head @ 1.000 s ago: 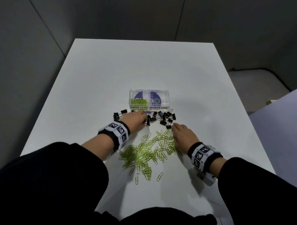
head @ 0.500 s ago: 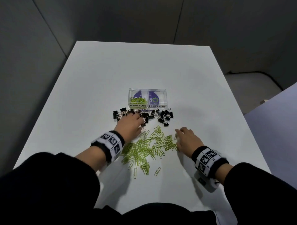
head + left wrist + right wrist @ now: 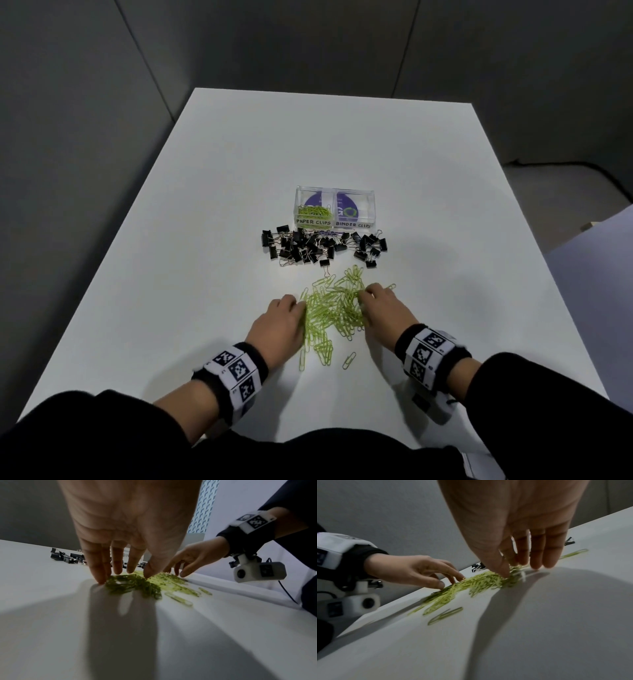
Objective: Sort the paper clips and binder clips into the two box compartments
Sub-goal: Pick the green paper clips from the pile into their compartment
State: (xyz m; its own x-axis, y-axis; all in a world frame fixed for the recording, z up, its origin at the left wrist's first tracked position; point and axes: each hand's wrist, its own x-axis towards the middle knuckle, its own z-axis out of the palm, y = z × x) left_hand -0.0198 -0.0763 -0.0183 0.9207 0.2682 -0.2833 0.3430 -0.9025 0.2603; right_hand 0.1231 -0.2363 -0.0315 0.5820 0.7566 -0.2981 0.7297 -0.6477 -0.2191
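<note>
1. Flanking the green paper clips (image 3: 330, 310) on the table (image 3: 191, 212): left hand (image 3: 279, 327) and right hand (image 3: 385, 311), fingers extended, fingertips down, nothing gripped; wrist views alone showed this.
2. Beyond, heaped unsorted: binder clips (image 3: 318, 245).
3. Farthest, seen properly only overhead: box (image 3: 335, 212), few paper clips in the left compartment, right apparently empty.

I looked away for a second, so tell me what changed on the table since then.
The left hand pulled back from the binder clips to the left side of the paper clips; the right hand closed in from the right, bunching the pile. Neither grips anything. The box stayed put.
</note>
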